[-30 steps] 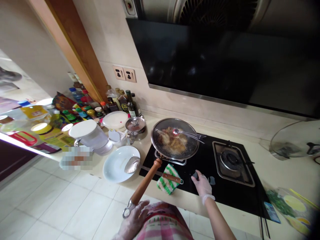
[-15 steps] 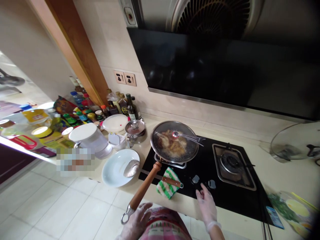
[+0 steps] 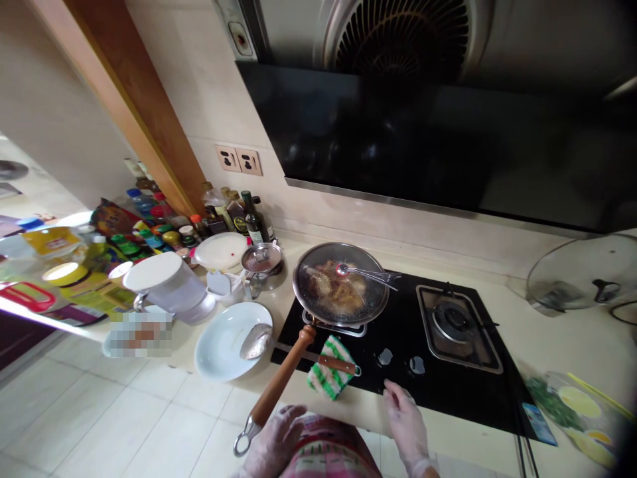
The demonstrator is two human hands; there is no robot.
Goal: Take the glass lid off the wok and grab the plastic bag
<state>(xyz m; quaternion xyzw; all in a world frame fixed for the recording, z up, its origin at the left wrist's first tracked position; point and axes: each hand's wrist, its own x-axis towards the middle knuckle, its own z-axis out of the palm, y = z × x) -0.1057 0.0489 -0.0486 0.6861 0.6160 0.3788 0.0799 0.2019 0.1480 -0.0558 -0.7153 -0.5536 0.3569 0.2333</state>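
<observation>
pan handle (image 3: 279,388) – runs diag, ring end twd person | L hand (image 3: 271,441) cupped at ring end – R hand (image 3: 405,418) released, off stove (image 3: 448,388)

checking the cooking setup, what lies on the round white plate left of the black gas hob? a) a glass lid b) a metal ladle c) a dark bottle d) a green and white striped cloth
b: a metal ladle rests with its bowl on the round white plate, while the green and white striped cloth lies on the front edge of the black gas hob.
</observation>
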